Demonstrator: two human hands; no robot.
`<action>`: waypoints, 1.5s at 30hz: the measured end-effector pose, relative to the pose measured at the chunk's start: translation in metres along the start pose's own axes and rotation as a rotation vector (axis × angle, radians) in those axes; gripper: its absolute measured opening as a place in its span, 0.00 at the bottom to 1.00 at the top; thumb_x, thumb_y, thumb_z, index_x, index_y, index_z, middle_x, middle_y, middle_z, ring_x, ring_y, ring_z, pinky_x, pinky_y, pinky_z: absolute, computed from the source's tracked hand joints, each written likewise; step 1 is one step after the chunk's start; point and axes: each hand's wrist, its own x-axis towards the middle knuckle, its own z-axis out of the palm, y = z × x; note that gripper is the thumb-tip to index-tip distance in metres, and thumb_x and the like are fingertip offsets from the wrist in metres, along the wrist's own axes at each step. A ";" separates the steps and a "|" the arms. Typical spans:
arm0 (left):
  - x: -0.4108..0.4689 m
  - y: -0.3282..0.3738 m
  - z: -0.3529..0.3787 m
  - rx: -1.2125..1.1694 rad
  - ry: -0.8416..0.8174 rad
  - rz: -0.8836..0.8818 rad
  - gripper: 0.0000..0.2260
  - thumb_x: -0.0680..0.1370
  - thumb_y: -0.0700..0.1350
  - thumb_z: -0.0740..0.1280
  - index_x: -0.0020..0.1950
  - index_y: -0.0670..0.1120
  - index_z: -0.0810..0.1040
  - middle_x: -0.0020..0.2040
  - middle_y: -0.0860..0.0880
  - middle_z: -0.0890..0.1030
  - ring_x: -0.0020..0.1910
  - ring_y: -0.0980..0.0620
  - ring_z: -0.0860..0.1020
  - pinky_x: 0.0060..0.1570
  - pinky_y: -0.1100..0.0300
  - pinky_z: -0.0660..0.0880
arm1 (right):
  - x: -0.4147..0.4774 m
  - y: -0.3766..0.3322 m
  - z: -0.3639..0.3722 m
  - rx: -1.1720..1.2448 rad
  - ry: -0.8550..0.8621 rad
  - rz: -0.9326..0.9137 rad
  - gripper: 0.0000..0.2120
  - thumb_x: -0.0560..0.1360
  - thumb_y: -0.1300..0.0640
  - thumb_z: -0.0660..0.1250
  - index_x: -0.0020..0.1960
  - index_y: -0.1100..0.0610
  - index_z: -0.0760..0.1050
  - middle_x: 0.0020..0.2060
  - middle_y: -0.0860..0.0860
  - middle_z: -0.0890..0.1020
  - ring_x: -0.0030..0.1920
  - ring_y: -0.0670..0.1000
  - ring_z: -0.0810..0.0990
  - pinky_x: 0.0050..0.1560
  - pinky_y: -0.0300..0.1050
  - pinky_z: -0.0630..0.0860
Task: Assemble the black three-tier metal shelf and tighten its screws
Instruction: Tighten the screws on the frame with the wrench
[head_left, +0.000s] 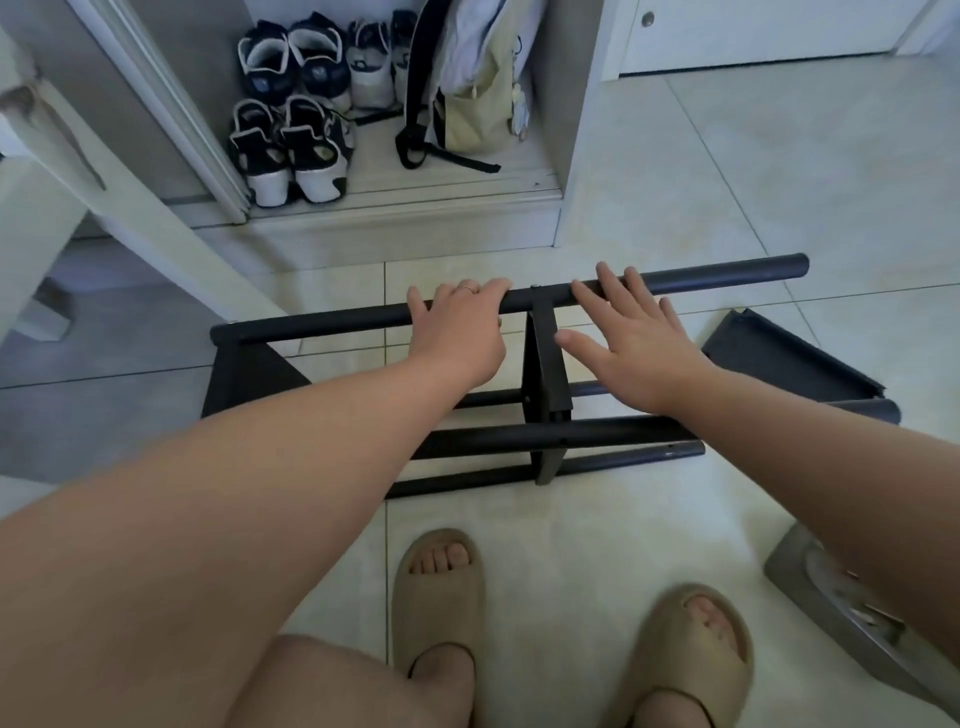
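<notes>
The black metal shelf frame (540, 395) lies on its side on the tiled floor, its tubes running left to right. My left hand (460, 332) grips the top tube (727, 275), fingers curled over it, a ring on one finger. My right hand (631, 348) hovers over the same tube just right of the middle shelf panel, fingers straight and spread, fingertips touching the tube. A screw head (533, 286) shows on the tube between my hands. A loose black shelf panel (789, 358) lies on the floor to the right.
Several shoes (291, 140) and a beige backpack (472, 93) sit in an open cupboard ahead. A white furniture leg (104, 171) slants at left. A grey object (852, 618) lies at lower right. My feet in tan slippers (439, 597) stand near the frame.
</notes>
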 end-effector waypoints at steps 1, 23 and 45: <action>-0.005 0.000 -0.002 -0.010 -0.015 0.007 0.21 0.82 0.43 0.60 0.75 0.56 0.65 0.70 0.48 0.71 0.71 0.44 0.66 0.75 0.37 0.50 | -0.007 -0.001 -0.003 0.006 -0.025 -0.001 0.35 0.80 0.31 0.46 0.83 0.44 0.46 0.82 0.44 0.40 0.81 0.49 0.35 0.80 0.57 0.38; -0.042 0.045 -0.019 -0.893 -0.558 -0.394 0.11 0.79 0.42 0.71 0.59 0.40 0.78 0.49 0.44 0.84 0.43 0.48 0.84 0.43 0.59 0.81 | -0.060 0.000 -0.013 -0.029 -0.244 -0.168 0.13 0.81 0.45 0.65 0.62 0.48 0.80 0.38 0.41 0.76 0.49 0.53 0.76 0.38 0.41 0.65; -0.028 0.040 -0.011 -0.911 -0.539 -0.296 0.05 0.79 0.41 0.70 0.52 0.43 0.77 0.45 0.44 0.85 0.42 0.48 0.85 0.43 0.58 0.81 | -0.059 0.005 -0.003 -0.104 -0.100 -0.183 0.11 0.83 0.44 0.61 0.58 0.45 0.80 0.39 0.46 0.79 0.47 0.54 0.73 0.50 0.47 0.59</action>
